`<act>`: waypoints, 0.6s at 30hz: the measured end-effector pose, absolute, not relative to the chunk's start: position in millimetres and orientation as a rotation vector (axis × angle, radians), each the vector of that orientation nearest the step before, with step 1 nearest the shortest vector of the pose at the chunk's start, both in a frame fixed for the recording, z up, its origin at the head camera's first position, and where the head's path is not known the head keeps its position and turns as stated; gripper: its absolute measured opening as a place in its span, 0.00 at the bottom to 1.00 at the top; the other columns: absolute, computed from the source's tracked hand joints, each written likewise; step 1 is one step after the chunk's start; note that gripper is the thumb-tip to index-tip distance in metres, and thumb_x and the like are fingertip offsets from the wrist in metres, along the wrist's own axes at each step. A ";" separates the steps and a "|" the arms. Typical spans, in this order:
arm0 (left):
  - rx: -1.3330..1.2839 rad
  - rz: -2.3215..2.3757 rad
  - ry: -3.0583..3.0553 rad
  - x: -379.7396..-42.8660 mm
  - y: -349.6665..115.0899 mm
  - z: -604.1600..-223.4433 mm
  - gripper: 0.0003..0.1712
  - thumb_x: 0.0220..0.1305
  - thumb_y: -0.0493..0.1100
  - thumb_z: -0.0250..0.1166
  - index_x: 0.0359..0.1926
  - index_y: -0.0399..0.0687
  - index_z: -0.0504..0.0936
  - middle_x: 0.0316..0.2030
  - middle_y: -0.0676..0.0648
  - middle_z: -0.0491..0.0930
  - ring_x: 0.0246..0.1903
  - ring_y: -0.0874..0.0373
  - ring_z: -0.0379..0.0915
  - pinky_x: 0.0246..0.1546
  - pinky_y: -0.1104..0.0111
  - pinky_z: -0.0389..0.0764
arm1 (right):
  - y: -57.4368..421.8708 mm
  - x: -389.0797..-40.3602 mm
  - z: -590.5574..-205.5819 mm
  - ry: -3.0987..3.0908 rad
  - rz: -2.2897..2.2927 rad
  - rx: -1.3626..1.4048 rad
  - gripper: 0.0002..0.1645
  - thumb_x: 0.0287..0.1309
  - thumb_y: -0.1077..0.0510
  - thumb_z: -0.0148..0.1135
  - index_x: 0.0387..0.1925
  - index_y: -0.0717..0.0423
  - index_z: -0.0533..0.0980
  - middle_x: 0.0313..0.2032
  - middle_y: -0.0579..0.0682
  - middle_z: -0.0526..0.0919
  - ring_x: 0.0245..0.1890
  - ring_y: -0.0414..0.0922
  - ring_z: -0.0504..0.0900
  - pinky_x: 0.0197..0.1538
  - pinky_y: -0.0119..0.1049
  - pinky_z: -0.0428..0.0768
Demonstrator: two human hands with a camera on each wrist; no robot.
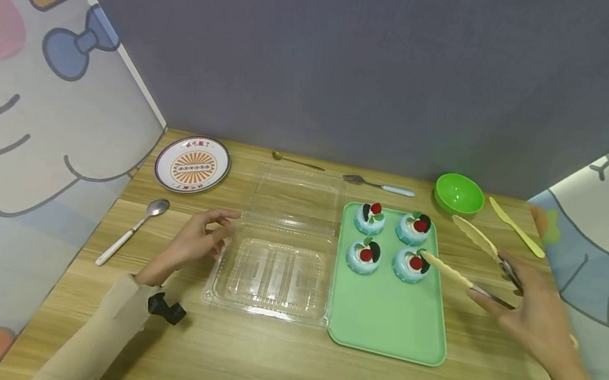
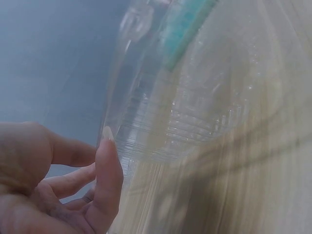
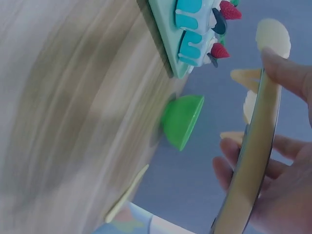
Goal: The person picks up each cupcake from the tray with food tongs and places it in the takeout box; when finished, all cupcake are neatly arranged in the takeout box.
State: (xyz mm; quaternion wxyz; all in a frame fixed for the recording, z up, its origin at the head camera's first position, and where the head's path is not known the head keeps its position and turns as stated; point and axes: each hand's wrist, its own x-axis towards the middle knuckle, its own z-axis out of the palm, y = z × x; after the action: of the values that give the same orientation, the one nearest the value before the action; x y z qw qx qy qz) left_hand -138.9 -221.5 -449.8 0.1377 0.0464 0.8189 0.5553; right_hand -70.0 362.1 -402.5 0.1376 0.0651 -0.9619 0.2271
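At its left edge, a clear plastic clamshell box (image 1: 275, 277) lies with its lid folded back; there the thumb and fingers of my left hand (image 1: 199, 241) pinch the rim, as the left wrist view also shows. My right hand (image 1: 535, 313) grips a pair of tongs (image 1: 459, 273) with cream-coloured tips, their arms spread apart. One tip overlaps the near right cupcake (image 1: 409, 264) in the head view. Several such blue cupcakes, topped with a red berry and a dark cookie, stand on the far half of a green tray (image 1: 385, 321). Nothing sits between the tong tips.
Behind the tray are a green bowl (image 1: 458, 194), a yellow knife (image 1: 517, 227) and a fork (image 1: 378, 185). A small brown spoon (image 1: 298, 162) lies near the back wall. To the left are a patterned plate (image 1: 193, 165) and a white-handled spoon (image 1: 133, 231).
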 end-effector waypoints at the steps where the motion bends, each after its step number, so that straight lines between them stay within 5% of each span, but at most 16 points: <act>1: 0.133 1.608 2.366 -138.7 -221.7 -449.7 0.22 0.72 0.39 0.56 0.65 0.42 0.71 0.47 0.35 0.73 0.20 0.61 0.76 0.20 0.66 0.86 | 360.1 -69.2 -401.5 -2.785 0.625 0.216 0.56 0.38 0.46 0.82 0.69 0.52 0.66 0.54 0.65 0.77 0.46 0.65 0.76 0.41 0.48 0.74; 3: 0.129 1.609 2.357 -137.4 -222.5 -449.6 0.22 0.72 0.38 0.56 0.65 0.41 0.71 0.48 0.35 0.72 0.20 0.61 0.75 0.20 0.65 0.86 | 356.0 -67.4 -400.2 -2.789 0.562 0.268 0.55 0.38 0.46 0.81 0.69 0.53 0.67 0.55 0.63 0.76 0.46 0.65 0.77 0.38 0.59 0.74; 7: 0.126 1.613 2.347 -134.2 -222.9 -451.2 0.22 0.72 0.38 0.56 0.65 0.41 0.71 0.48 0.34 0.72 0.20 0.60 0.75 0.20 0.65 0.86 | 351.4 -64.2 -399.2 -2.797 0.486 0.362 0.55 0.37 0.46 0.82 0.69 0.52 0.67 0.54 0.58 0.77 0.44 0.61 0.80 0.34 0.56 0.77; 14: 0.160 1.611 2.366 -133.3 -222.9 -451.7 0.23 0.72 0.38 0.56 0.66 0.40 0.70 0.48 0.33 0.72 0.21 0.61 0.75 0.20 0.64 0.86 | 352.0 -63.3 -399.3 -2.808 0.524 0.479 0.58 0.33 0.49 0.83 0.69 0.51 0.66 0.60 0.60 0.75 0.57 0.65 0.72 0.51 0.58 0.72; 18: 0.167 1.610 2.380 -135.8 -221.4 -450.7 0.22 0.72 0.38 0.56 0.65 0.40 0.71 0.47 0.33 0.73 0.20 0.61 0.75 0.19 0.65 0.85 | 354.7 -63.5 -398.0 -2.821 0.505 0.518 0.59 0.32 0.50 0.84 0.69 0.53 0.66 0.60 0.59 0.74 0.57 0.63 0.71 0.51 0.57 0.72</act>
State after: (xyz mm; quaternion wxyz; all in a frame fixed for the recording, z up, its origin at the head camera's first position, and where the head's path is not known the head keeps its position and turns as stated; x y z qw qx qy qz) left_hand -135.8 -221.4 -450.7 0.1312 0.0576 0.8196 0.5547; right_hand -63.5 354.7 -398.0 0.1144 0.1768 -0.9623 0.1722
